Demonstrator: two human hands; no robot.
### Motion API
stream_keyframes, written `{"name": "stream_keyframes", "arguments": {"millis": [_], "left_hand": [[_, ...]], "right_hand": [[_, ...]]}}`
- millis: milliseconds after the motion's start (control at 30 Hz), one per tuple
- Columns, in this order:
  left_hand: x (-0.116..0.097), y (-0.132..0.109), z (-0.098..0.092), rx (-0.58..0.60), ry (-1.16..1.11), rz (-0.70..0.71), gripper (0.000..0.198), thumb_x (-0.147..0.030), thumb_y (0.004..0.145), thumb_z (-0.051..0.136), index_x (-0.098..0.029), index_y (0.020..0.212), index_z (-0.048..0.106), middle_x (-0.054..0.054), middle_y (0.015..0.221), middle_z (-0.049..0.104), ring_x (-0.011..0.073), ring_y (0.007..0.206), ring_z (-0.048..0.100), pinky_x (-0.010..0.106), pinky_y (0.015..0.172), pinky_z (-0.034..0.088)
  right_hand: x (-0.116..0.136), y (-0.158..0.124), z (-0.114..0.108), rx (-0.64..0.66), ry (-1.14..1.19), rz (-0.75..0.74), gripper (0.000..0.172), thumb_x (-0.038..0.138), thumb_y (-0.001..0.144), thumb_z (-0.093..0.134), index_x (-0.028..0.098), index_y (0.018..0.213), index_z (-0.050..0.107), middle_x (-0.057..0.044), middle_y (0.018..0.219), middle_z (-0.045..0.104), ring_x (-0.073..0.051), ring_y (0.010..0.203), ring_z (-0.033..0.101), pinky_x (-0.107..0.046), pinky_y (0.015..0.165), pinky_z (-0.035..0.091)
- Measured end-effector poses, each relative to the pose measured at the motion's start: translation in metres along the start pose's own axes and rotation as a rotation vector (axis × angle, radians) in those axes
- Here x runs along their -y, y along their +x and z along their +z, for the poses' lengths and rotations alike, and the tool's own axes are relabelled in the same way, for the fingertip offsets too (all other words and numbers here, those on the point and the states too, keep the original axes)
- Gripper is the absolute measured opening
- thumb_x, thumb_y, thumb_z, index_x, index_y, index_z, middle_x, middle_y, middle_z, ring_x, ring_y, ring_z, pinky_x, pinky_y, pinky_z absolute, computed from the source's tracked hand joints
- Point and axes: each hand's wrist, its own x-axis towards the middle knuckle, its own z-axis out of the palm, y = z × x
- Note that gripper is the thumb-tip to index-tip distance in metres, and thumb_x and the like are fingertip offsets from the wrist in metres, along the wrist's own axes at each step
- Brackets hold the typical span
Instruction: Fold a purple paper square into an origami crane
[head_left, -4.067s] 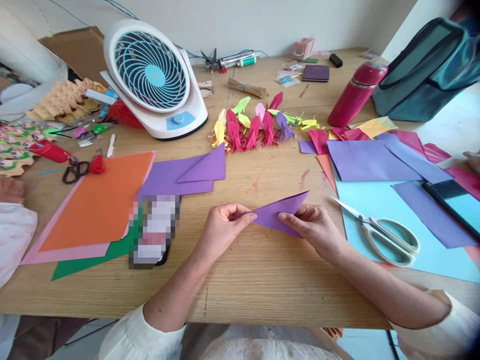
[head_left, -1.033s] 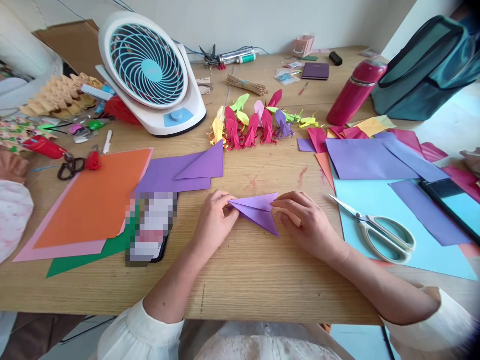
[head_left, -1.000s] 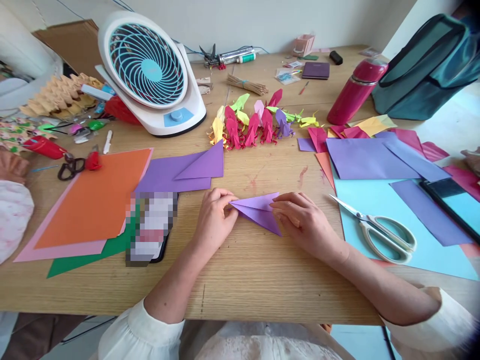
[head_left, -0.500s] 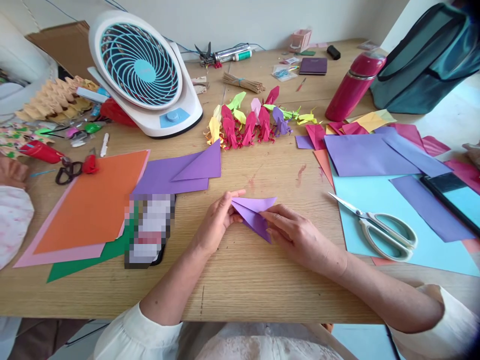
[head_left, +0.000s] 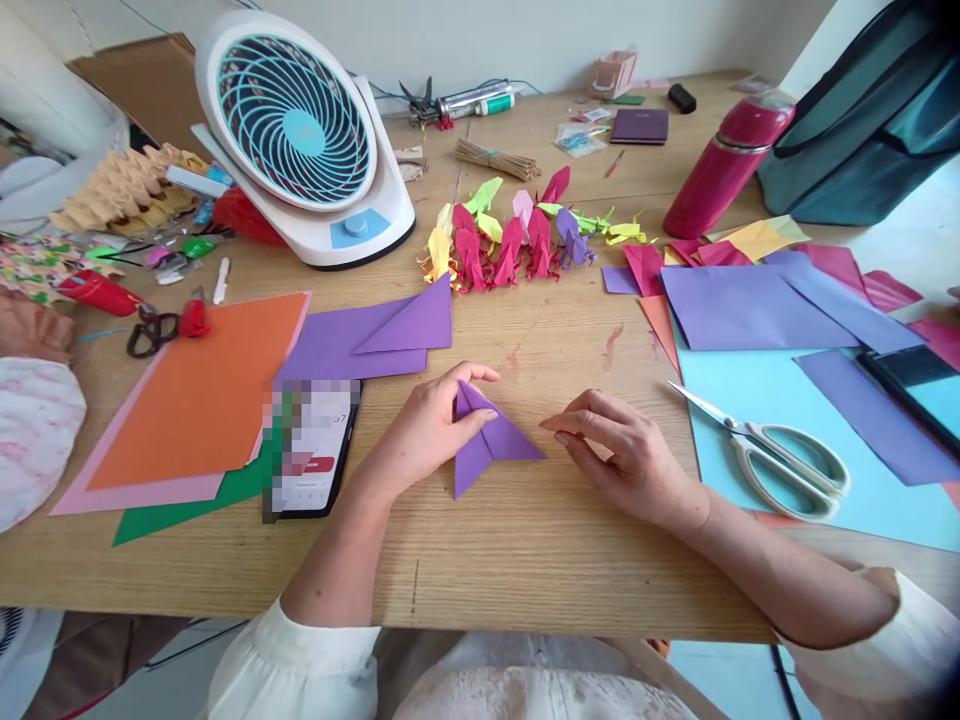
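My left hand (head_left: 442,415) holds a folded piece of purple paper (head_left: 510,440) by its upper left part, thumb on top and the other fingers behind it. The paper has pointed corners, one to the right and one downward, with creases meeting near the middle. Just right of it, my right hand (head_left: 626,450) is off the paper, its fingers bent and the index fingertip slightly apart from the thumb. Nothing shows between them. Beyond my left hand lie larger purple sheets (head_left: 322,340), one with a folded triangle on top.
Folded paper figures (head_left: 510,250) stand in a cluster behind my hands. Scissors (head_left: 765,450) rest on a light blue sheet (head_left: 720,490) at right. A phone (head_left: 322,470) and an orange sheet (head_left: 187,400) lie left. Behind are a fan (head_left: 300,140) and a red flask (head_left: 720,170).
My right hand has let go of the purple paper and moved right. The paper has turned in my left hand, whose thumb now presses on its face. The whole view has shifted slightly.
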Motion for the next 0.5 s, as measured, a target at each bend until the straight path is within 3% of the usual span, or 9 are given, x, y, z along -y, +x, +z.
{"name": "stream_keyframes", "arguments": {"millis": [133, 267, 367, 500], "left_hand": [[0.005, 0.001, 0.015, -0.084, -0.066, -0.024, 0.040, -0.021, 0.076, 0.076, -0.025, 0.115, 0.066, -0.005, 0.067, 0.056, 0.0135, 0.062, 0.051, 0.024, 0.061, 0.039], [0.015, 0.001, 0.030, -0.124, -0.254, -0.137, 0.049, -0.026, 0.077, 0.076, -0.022, 0.123, 0.060, -0.002, 0.078, 0.066, 0.0150, 0.069, 0.061, 0.026, 0.068, 0.046], [0.017, -0.003, 0.030, -0.051, -0.295, -0.166, 0.032, -0.028, 0.075, 0.077, -0.019, 0.104, 0.066, 0.002, 0.085, 0.070, 0.0176, 0.075, 0.065, 0.028, 0.070, 0.048], [0.013, -0.008, 0.027, -0.047, -0.152, -0.172, 0.018, -0.021, 0.070, 0.079, -0.019, 0.074, 0.061, -0.002, 0.069, 0.063, 0.0153, 0.065, 0.056, 0.026, 0.062, 0.042]], "right_hand": [[-0.003, 0.001, 0.006, 0.193, -0.021, -0.009, 0.024, 0.016, 0.098, 0.048, 0.020, 0.111, 0.068, -0.010, 0.098, 0.066, -0.020, 0.088, 0.063, -0.036, 0.077, 0.054], [-0.006, -0.001, 0.012, 0.268, -0.069, -0.022, 0.025, 0.015, 0.096, 0.052, 0.019, 0.115, 0.068, -0.011, 0.102, 0.064, -0.023, 0.093, 0.061, -0.040, 0.083, 0.053], [-0.008, -0.001, 0.012, 0.257, -0.056, -0.001, 0.026, 0.014, 0.096, 0.053, 0.020, 0.115, 0.069, -0.010, 0.103, 0.063, -0.022, 0.092, 0.060, -0.038, 0.080, 0.053], [-0.010, -0.001, 0.011, 0.259, -0.039, -0.032, 0.030, 0.009, 0.095, 0.048, 0.020, 0.112, 0.070, -0.010, 0.101, 0.061, -0.021, 0.090, 0.058, -0.037, 0.078, 0.051]]}}
